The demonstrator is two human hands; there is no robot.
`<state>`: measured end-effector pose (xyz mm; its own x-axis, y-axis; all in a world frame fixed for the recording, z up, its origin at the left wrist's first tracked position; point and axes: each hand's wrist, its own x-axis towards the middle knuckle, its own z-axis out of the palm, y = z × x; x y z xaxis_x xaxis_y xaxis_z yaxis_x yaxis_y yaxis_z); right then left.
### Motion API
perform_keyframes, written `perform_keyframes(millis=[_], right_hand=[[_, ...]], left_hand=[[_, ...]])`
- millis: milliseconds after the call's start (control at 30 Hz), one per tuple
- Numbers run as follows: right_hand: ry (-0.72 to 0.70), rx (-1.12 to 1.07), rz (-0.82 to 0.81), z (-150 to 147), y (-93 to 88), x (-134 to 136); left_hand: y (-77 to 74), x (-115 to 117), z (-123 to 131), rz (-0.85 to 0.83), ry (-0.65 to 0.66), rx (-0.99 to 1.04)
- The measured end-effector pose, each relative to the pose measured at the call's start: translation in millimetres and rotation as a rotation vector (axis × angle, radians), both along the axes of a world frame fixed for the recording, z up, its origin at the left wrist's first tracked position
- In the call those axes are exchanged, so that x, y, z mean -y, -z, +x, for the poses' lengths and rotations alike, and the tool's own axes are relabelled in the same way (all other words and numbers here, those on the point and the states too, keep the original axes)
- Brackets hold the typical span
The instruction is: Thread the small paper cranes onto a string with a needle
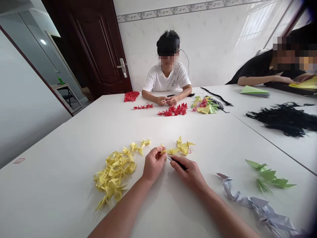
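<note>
My left hand (153,162) is closed in a pinch on a small yellow paper crane (162,152) over the white table (74,138). My right hand (188,171) is closed round a thin dark tool (176,162) whose tip points at that crane. A short row of yellow cranes (182,147) lies just beyond my fingers. To the left of my left hand lies a heap of several yellow cranes (115,170).
Green cranes (268,174) and a string of grey cranes (257,206) lie at the right. Across the table a person in a white shirt (167,79) handles red cranes (174,110). Mixed coloured cranes (205,105), black threads (284,119) and another person (277,67) are further right.
</note>
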<state>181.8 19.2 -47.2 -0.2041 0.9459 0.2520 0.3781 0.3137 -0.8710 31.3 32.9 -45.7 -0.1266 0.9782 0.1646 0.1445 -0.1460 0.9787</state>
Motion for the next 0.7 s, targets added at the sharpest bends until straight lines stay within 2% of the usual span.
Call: perform_keyframes(millis=[167,400,600,700], right_hand=[[-0.021,0.012,0.017,-0.8,0.1,-0.8],[0.007,0.043,0.025,-1.3,3.8,-2.6],[0.026,0.059,0.011,-1.0,6.2,-2.8],[0.039,0.056,-0.017,-1.1,5.1,-2.8]], left_hand=[[2.9,-1.9,1.2,-0.027,0.043,0.058],[4.8,0.7,1.4,0.023,0.134,-0.007],[5.8,0.4,0.8,0.041,0.143,-0.023],[3.5,-0.6,0.6,0.048,0.106,-0.028]])
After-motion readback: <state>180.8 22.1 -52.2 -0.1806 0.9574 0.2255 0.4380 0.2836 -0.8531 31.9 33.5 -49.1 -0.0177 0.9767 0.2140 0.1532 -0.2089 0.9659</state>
